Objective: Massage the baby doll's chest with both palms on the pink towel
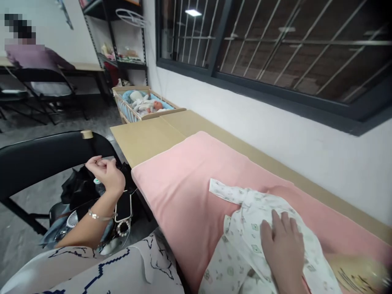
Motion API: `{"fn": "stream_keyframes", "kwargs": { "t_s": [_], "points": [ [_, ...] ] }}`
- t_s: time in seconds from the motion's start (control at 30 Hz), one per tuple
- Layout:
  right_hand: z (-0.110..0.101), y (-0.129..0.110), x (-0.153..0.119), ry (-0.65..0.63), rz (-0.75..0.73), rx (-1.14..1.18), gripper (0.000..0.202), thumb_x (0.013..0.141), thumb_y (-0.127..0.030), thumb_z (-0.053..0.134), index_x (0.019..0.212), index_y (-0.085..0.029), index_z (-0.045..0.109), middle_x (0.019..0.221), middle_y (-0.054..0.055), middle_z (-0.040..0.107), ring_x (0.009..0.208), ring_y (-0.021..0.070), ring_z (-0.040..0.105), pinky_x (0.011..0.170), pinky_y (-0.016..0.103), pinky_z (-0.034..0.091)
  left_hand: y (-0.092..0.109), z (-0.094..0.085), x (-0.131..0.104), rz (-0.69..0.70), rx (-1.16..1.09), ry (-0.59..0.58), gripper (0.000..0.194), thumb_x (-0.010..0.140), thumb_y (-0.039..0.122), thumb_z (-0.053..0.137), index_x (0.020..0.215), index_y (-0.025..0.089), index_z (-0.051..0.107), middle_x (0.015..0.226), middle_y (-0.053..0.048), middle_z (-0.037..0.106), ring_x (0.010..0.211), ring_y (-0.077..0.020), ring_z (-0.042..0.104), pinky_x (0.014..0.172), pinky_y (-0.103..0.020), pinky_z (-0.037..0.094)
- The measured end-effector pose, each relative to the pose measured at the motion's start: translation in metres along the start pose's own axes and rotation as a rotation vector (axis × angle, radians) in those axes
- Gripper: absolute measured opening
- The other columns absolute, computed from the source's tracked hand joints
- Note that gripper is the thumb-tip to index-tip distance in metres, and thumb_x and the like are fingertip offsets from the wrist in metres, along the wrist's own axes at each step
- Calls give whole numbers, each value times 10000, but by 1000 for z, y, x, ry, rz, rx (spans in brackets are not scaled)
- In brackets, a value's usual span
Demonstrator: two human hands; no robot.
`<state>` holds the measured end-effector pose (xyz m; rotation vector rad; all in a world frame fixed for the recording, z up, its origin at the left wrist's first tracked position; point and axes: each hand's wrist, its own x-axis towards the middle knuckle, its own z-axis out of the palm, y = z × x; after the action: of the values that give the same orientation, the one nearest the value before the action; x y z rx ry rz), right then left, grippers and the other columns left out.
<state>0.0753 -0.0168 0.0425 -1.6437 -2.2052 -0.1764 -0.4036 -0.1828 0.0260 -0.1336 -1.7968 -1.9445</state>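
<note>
My left hand (pixel 106 173) is raised beside the table over the black chair, its fingers curled in and nothing visible in them. A bracelet circles that wrist. Fingers spread, my right hand (pixel 284 249) lies on a white baby garment (pixel 245 228) with a small green and brown print. One sleeve of the garment stretches out to the left, and its lower part spreads toward me. Beneath it is a pink padded cloth (pixel 180 183). A pale, shiny rounded thing with dark lines (pixel 361 271), blurred, lies at the bottom right beside the garment.
The tan table (pixel 147 136) runs along the wall under a barred window. A wooden crib (pixel 147 116) with a doll stands past its far end. Left are a black folding chair (pixel 55 151), bags and a phone (pixel 124 206). A person (pixel 39 61) sits at the far left.
</note>
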Motion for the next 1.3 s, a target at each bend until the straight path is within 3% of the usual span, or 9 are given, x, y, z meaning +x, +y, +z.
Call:
{"fn": "stream_keyframes", "kwargs": {
  "t_s": [0.07, 0.17, 0.3, 0.4, 0.47, 0.53, 0.67, 0.97, 1.3],
  "points": [
    [-2, -2, 1, -20, 18, 10, 752, 948, -510, 154, 1369, -10, 527, 1475, 245, 422, 1404, 428, 318, 1104, 615, 297, -39, -9, 20, -143, 317, 72, 366, 729, 56, 468, 1040, 210, 353, 713, 75, 319, 679, -126, 449, 772, -265, 429],
    [-1, -2, 2, -31, 32, 16, 760, 942, -531, 167, 1379, -21, 521, 1490, 240, 404, 1412, 427, 310, 1118, 615, 286, -88, -30, 16, -300, 588, -58, 181, 782, 85, 440, 903, 215, 405, 727, 35, 387, 731, -174, 483, 775, -332, 418],
    [2, 0, 2, -13, 38, 31, 743, 931, -534, 199, 1377, -41, 531, 1485, 224, 420, 1417, 413, 313, 1134, 608, 276, -133, -55, -38, -470, 831, -328, 170, 719, 201, 598, 812, 212, 457, 700, -12, 455, 790, -276, 539, 729, -405, 413],
    [1, -3, 2, -2, 39, 37, 727, 926, -521, 220, 1378, -43, 529, 1488, 216, 419, 1424, 408, 305, 1142, 605, 266, -156, -61, -76, -501, 1022, -439, 383, 676, 268, 655, 997, 142, 490, 919, -135, 537, 1034, -411, 508, 801, -482, 380],
    [-1, -6, 2, -7, 48, 40, 736, 921, -521, 228, 1371, -24, 530, 1492, 226, 410, 1420, 414, 308, 1144, 601, 262, -165, -60, -89, -476, 1121, -500, 548, 698, 301, 645, 1162, 95, 440, 1101, -206, 511, 1151, -442, 433, 846, -488, 348],
    [-3, -8, 2, -15, 57, 43, 746, 917, -523, 227, 1364, -10, 534, 1491, 235, 406, 1417, 416, 312, 1145, 597, 264, -171, -58, -92, -452, 1196, -555, 609, 751, 324, 597, 1262, 76, 376, 1209, -232, 461, 1200, -433, 387, 864, -471, 327],
    [-4, -8, 1, -13, 58, 50, 738, 921, -520, 224, 1357, -17, 542, 1491, 229, 411, 1423, 406, 304, 1146, 593, 266, -172, -56, -89, -441, 1284, -622, 522, 850, 346, 469, 1287, 73, 387, 1237, -220, 430, 1213, -408, 361, 849, -440, 314],
    [-2, -7, -1, 12, 54, 77, 744, 924, -539, 219, 1363, -32, 541, 1493, 221, 411, 1430, 393, 298, 1153, 589, 258, -163, -68, -87, -472, 1292, -634, 606, 809, 516, 514, 1269, 121, 484, 1126, -185, 477, 1155, -449, 379, 835, -472, 291],
    [-3, -7, 0, 2, 56, 70, 744, 923, -539, 216, 1358, -32, 546, 1488, 224, 418, 1424, 401, 305, 1141, 599, 269, -160, -57, -94, -468, 1195, -603, 639, 764, 388, 570, 1300, 73, 421, 1192, -243, 474, 1166, -466, 366, 830, -472, 273]
  ]
}}
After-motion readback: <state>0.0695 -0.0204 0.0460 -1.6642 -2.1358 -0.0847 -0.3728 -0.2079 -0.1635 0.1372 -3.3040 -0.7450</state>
